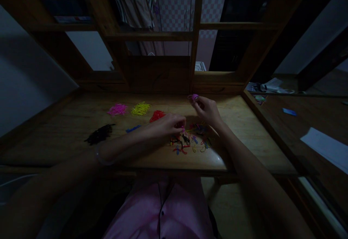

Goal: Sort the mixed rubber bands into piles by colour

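Note:
My left hand [175, 122] reaches over the near edge of a mixed scatter of small coloured loops [194, 140]. Its fingertips are pinched together on a small pink loop [183, 128]. Farther back and to the right, my right hand [208, 110] is raised above the table. Between its thumb and fingers sits a small purple piece [194, 97], from which a thin loop sticks out to the left. Red, black, blue and yellow loops lie in the scatter below both hands; what the pieces are made of is too small to tell.
Sorted by colour, a pink pile [117, 109], a yellow pile [140, 108], a red pile [157, 115], a few blue pieces [133, 128] and a black pile [99, 134] lie left on the wooden table [70, 123]. A wooden shelf [160, 74] stands behind. White paper [326, 148] lies far right.

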`<action>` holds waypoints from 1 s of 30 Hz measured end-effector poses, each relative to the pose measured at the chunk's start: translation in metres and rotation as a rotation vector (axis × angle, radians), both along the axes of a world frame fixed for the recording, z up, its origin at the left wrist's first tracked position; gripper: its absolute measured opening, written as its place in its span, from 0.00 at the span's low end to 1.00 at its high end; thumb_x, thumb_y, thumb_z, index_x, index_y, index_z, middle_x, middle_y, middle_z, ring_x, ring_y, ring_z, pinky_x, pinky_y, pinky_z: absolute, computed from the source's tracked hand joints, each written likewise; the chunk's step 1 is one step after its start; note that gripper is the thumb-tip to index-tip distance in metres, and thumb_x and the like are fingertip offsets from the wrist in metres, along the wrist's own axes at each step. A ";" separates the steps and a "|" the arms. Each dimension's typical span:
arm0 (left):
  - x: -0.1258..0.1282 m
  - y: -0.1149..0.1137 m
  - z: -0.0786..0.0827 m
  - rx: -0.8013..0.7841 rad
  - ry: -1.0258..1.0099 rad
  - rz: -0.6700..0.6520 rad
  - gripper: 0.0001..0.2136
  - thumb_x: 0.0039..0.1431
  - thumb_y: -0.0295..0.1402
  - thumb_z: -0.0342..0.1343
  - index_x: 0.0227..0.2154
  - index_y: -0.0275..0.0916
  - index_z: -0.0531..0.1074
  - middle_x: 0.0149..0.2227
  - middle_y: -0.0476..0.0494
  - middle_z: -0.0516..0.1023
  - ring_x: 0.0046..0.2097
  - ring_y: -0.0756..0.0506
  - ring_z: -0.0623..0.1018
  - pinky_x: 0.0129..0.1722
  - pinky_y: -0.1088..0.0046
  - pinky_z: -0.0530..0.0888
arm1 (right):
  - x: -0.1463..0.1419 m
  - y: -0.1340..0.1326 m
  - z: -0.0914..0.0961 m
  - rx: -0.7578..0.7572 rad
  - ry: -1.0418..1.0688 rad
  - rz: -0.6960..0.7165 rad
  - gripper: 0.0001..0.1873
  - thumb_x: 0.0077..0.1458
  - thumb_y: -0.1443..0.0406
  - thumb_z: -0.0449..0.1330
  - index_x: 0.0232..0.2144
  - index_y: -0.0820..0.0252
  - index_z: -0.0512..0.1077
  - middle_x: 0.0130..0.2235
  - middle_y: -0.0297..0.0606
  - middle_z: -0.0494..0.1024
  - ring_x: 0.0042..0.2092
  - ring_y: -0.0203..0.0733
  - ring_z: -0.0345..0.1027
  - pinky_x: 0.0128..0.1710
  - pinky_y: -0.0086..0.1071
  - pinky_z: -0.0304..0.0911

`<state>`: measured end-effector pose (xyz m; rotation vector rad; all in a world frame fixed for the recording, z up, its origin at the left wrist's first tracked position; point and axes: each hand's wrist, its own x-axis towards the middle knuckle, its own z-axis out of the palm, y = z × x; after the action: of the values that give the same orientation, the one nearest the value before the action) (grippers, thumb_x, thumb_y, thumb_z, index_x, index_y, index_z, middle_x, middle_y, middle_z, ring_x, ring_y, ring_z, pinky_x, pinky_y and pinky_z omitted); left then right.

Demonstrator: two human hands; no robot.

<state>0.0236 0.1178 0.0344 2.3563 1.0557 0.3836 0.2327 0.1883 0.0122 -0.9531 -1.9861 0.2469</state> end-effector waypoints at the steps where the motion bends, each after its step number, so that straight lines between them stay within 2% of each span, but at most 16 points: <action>1: 0.001 0.002 0.000 -0.011 -0.001 0.001 0.04 0.58 0.31 0.55 0.31 0.37 0.72 0.30 0.48 0.75 0.32 0.50 0.73 0.32 0.76 0.65 | 0.000 0.000 0.000 -0.006 0.003 0.003 0.13 0.62 0.59 0.53 0.32 0.61 0.72 0.35 0.41 0.78 0.30 0.37 0.65 0.29 0.30 0.53; 4: 0.002 0.004 0.000 -0.054 -0.013 -0.020 0.03 0.57 0.30 0.55 0.31 0.37 0.72 0.29 0.49 0.76 0.31 0.50 0.74 0.30 0.77 0.65 | -0.001 0.001 -0.001 -0.024 0.016 0.013 0.13 0.62 0.59 0.53 0.33 0.60 0.73 0.36 0.42 0.79 0.30 0.38 0.65 0.30 0.31 0.54; 7: 0.004 0.006 -0.001 -0.122 -0.007 -0.041 0.04 0.57 0.29 0.55 0.33 0.37 0.74 0.29 0.49 0.77 0.30 0.50 0.75 0.29 0.78 0.65 | -0.001 0.000 -0.001 -0.023 0.006 -0.001 0.13 0.62 0.58 0.53 0.33 0.60 0.73 0.32 0.40 0.78 0.30 0.39 0.65 0.29 0.31 0.54; 12: 0.011 0.011 0.001 -0.216 0.104 0.054 0.05 0.51 0.30 0.59 0.32 0.36 0.75 0.28 0.48 0.78 0.29 0.50 0.76 0.26 0.79 0.65 | 0.000 0.000 0.000 -0.010 -0.005 -0.009 0.14 0.62 0.59 0.53 0.31 0.60 0.72 0.33 0.41 0.78 0.29 0.37 0.65 0.29 0.31 0.52; 17: 0.020 0.016 0.004 -0.415 0.185 0.097 0.05 0.50 0.29 0.58 0.31 0.36 0.74 0.27 0.48 0.79 0.28 0.49 0.78 0.26 0.79 0.67 | -0.001 0.001 -0.001 -0.009 -0.002 0.014 0.12 0.62 0.61 0.53 0.32 0.60 0.72 0.36 0.41 0.78 0.30 0.37 0.64 0.30 0.31 0.54; 21: 0.024 0.018 0.002 -0.379 0.226 0.108 0.05 0.48 0.29 0.58 0.30 0.36 0.74 0.26 0.47 0.79 0.28 0.48 0.78 0.25 0.79 0.67 | 0.000 0.000 -0.001 -0.003 0.004 0.014 0.11 0.61 0.62 0.53 0.31 0.60 0.71 0.34 0.40 0.77 0.29 0.36 0.64 0.30 0.31 0.53; 25: 0.021 0.021 -0.002 -0.387 0.198 0.095 0.07 0.47 0.29 0.58 0.31 0.37 0.75 0.26 0.48 0.79 0.28 0.48 0.78 0.25 0.79 0.68 | 0.000 0.000 0.000 0.004 -0.002 0.008 0.10 0.61 0.62 0.54 0.30 0.60 0.71 0.31 0.38 0.76 0.29 0.36 0.63 0.30 0.31 0.52; 30: 0.015 0.027 -0.007 -0.539 0.084 0.125 0.07 0.49 0.33 0.60 0.30 0.36 0.75 0.25 0.48 0.79 0.27 0.49 0.78 0.26 0.79 0.70 | -0.001 0.002 -0.003 0.003 -0.010 0.001 0.12 0.61 0.61 0.53 0.30 0.60 0.71 0.32 0.39 0.76 0.29 0.36 0.62 0.30 0.31 0.52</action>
<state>0.0382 0.1446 0.0272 1.8445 1.1757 0.0305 0.2313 0.1898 0.0095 -0.9538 -1.9952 0.2403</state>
